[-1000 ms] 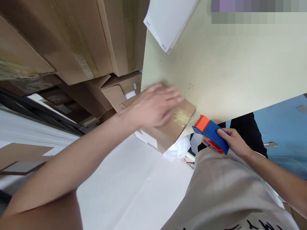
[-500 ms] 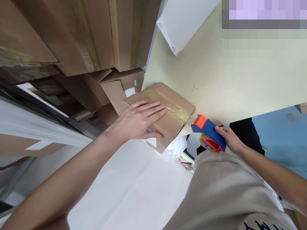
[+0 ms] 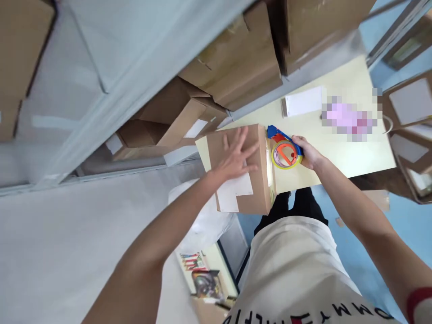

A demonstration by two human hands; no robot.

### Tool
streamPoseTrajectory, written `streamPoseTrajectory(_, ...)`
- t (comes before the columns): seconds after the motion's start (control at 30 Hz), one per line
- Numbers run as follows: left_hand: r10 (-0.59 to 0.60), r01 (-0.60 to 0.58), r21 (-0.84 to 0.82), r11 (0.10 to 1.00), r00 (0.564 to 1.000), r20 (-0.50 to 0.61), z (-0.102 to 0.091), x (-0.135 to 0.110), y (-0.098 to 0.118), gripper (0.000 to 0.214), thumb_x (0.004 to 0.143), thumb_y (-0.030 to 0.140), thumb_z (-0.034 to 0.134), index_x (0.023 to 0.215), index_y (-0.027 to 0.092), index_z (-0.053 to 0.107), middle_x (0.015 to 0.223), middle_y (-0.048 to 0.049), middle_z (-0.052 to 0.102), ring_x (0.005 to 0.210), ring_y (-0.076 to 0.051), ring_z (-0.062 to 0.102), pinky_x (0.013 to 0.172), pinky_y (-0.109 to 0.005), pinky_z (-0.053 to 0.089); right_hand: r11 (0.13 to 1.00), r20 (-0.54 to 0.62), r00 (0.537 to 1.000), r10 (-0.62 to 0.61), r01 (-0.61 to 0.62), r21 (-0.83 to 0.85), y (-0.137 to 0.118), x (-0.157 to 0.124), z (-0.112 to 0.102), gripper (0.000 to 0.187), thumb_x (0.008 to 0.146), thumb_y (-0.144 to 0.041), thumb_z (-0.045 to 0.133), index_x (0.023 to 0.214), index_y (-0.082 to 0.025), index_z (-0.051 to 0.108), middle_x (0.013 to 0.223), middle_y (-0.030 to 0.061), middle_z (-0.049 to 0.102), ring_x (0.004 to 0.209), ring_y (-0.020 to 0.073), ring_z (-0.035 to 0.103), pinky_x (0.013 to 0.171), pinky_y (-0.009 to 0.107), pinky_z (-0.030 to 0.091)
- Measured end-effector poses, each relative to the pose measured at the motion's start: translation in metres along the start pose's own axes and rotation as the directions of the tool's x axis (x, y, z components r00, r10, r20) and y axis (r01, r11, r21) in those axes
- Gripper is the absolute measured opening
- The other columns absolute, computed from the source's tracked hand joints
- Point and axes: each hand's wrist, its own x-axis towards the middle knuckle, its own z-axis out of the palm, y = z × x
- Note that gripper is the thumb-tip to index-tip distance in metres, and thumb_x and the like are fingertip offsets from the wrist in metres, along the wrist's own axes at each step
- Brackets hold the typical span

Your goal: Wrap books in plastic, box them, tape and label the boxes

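Note:
A brown cardboard box sits at the near left end of the cream table, with white labels on the side facing me. My left hand lies with spread fingers against that side. Just right of the box, my right hand grips a blue and orange tape dispenser loaded with a yellow-rimmed roll. The dispenser's front end is close to the box's right face, where shiny tape shows; I cannot tell whether they touch.
Large cartons stand along the table's far side. A white flat box lies on the table beside a blurred-out pinkish patch. An open carton sits on the left shelf. A white bag hangs below the box.
The view has swung and drawn back. The box has been turned, so a labelled side now faces me. My left hand's fingers have spread, and the dispenser has come alongside the box's right face.

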Motion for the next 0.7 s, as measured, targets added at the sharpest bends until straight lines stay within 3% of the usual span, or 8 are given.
streamPoseTrajectory(0.07,0.048,-0.048,0.047,0.998,0.999,0.0,0.017,-0.015,0.005,0.091,0.072,0.068,0.071,0.148,0.027,0.045,0.164,-0.0175,0.022,0.15,-0.05,0.008,0.11,-0.076,0.003,0.999,-0.039,0.999,0.021,-0.019,0.037,-0.005,-0.001,0.008,0.047,0.071,-0.063,0.071,0.089,-0.027,0.047,0.089,-0.0013,0.065,0.086,0.0191,0.067,0.075,0.034,0.059)
streamPoseTrajectory(0.2,0.029,-0.024,0.096,0.995,0.998,-0.052,0.028,-0.027,0.011,0.091,0.079,0.071,0.062,0.156,0.037,0.028,0.168,-0.0109,0.007,0.151,-0.049,0.001,0.109,-0.079,0.0,0.999,-0.092,0.996,0.017,-0.021,-0.04,-0.002,-0.015,0.023,0.043,0.071,-0.057,0.07,0.096,-0.025,0.057,0.095,0.0007,0.067,0.087,0.0208,0.066,0.074,0.036,0.057)
streamPoseTrajectory(0.3,0.011,-0.005,0.099,0.995,0.998,-0.065,0.024,-0.024,0.012,0.088,0.082,0.074,0.055,0.157,0.041,0.022,0.169,-0.0061,0.004,0.152,-0.046,-0.001,0.11,-0.078,0.002,0.983,-0.045,0.999,0.01,-0.019,-0.184,0.001,-0.028,0.024,0.055,0.064,-0.041,0.077,0.115,-0.029,0.061,0.103,0.0014,0.07,0.091,0.0243,0.065,0.076,0.041,0.056)
streamPoseTrajectory(0.4,0.018,-0.009,0.103,0.995,0.996,-0.087,0.023,-0.021,0.012,0.086,0.083,0.076,0.051,0.156,0.043,0.02,0.169,-0.0034,0.005,0.152,-0.045,-0.001,0.111,-0.077,0.002,0.957,-0.057,0.994,-0.088,0.068,-0.283,0.003,-0.037,0.019,0.065,0.061,-0.027,0.071,0.124,-0.032,0.06,0.099,-0.0002,0.07,0.088,0.0235,0.064,0.076,0.041,0.055)
streamPoseTrajectory(0.6,0.024,-0.013,0.097,0.995,0.993,-0.112,0.026,-0.022,0.013,0.086,0.082,0.079,0.047,0.156,0.044,0.019,0.169,-0.0026,0.004,0.152,-0.045,-0.001,0.11,-0.078,0.003,0.921,-0.039,0.985,-0.169,0.143,-0.363,0.021,-0.057,0.011,0.07,0.063,-0.023,0.064,0.132,-0.03,0.056,0.108,0.0017,0.07,0.091,0.0241,0.062,0.073,0.039,0.055)
streamPoseTrajectory(0.7,0.012,-0.002,0.091,0.996,0.994,-0.112,0.021,-0.019,0.013,0.084,0.083,0.079,0.045,0.156,0.044,0.021,0.169,-0.0034,0.003,0.152,-0.044,-0.001,0.11,-0.078,0.003,0.893,-0.008,0.971,-0.239,0.217,-0.394,0.022,-0.054,0.009,0.074,0.063,-0.022,0.062,0.136,-0.028,0.053,0.112,0.0036,0.069,0.093,0.0253,0.063,0.075,0.041,0.055)
